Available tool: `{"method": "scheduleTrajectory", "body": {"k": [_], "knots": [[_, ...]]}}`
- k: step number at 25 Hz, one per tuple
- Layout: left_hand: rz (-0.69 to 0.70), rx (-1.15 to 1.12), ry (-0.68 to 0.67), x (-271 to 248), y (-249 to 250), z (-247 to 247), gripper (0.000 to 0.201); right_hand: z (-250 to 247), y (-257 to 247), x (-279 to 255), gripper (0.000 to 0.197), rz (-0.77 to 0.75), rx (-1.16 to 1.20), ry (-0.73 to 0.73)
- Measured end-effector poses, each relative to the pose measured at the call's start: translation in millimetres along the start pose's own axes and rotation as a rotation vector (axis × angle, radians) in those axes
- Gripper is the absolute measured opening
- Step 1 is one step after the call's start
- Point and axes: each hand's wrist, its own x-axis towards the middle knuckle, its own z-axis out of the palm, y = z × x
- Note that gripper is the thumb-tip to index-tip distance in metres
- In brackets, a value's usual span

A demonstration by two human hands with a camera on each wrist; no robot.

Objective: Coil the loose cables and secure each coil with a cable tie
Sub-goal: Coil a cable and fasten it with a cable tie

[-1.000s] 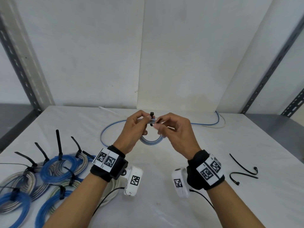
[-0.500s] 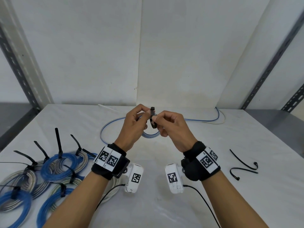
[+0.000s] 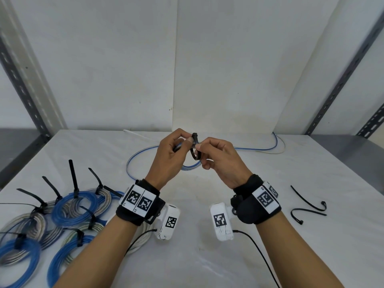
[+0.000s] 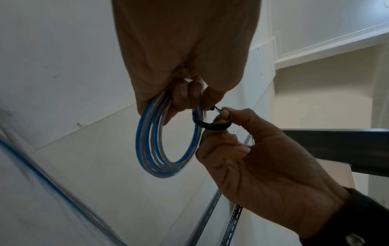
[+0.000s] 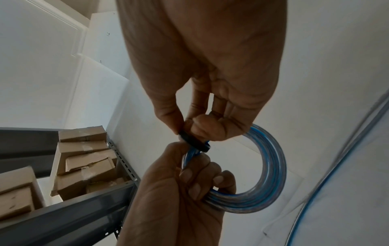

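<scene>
Since a second ago both hands sit higher over my white desk [image 3: 207, 256]: left hand [image 3: 168, 161] grips the coil [image 4: 168, 149], right hand [image 3: 220, 163] pinches the cable tie [image 3: 195, 150].

Even, bright light; soft shadows (wide-angle bending at edges), wrist views blurred

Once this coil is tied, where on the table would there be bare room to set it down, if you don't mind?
Bare table shows between the forearms, and again right of the two spare ties. The left side is crowded: tied coils overlap there. The loose cable loops behind the left hand.
</scene>
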Motion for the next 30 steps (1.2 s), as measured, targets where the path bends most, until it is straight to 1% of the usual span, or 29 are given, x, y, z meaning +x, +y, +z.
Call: {"method": "scheduleTrajectory", "body": {"k": [4,6,9,11,12,14,16,20,23,25,27,29,30], "knots": [[0.001,0.020,-0.004,1,0,-1,0.015,-1,-3,1,0.023,0.034,0.017,-0.020],[0.027,0.052,-0.012,0,0,-1,0.015,-2,-6,1,0.022,0.056,0.067,-0.021],[0.083,0.108,-0.048,-1,1,2,0.012,-7,-11,5,0.023,0.103,0.152,0.047],[0.076,0.104,-0.035,0,1,3,0.013,-10,-13,7,0.024,0.106,0.154,0.075],[0.057,0.079,-0.020,0,2,3,0.013,-10,-12,5,0.026,0.089,0.153,0.061],[0.022,0.035,0.009,2,4,2,0.014,-9,-10,1,0.027,0.039,0.135,-0.015],[0.025,0.033,0.021,2,4,0,0.015,-5,-8,-2,0.026,0.014,0.102,-0.077],[0.027,0.035,0.030,1,5,-1,0.015,-5,-10,0,0.023,0.023,0.066,-0.097],[0.038,0.064,0.026,2,5,-2,0.014,-5,-11,0,0.024,0.042,0.070,-0.094],[0.078,0.106,0.021,0,8,0,0.014,-5,-12,0,0.025,0.070,0.139,-0.079],[0.125,0.143,0.017,-2,9,2,0.013,-4,-15,1,0.022,0.125,0.219,-0.041],[0.139,0.176,0.012,-3,7,4,0.012,-4,-15,3,0.018,0.153,0.219,0.002],[0.134,0.182,0.005,-3,6,3,0.012,-5,-13,4,0.015,0.141,0.196,0.026]]}}
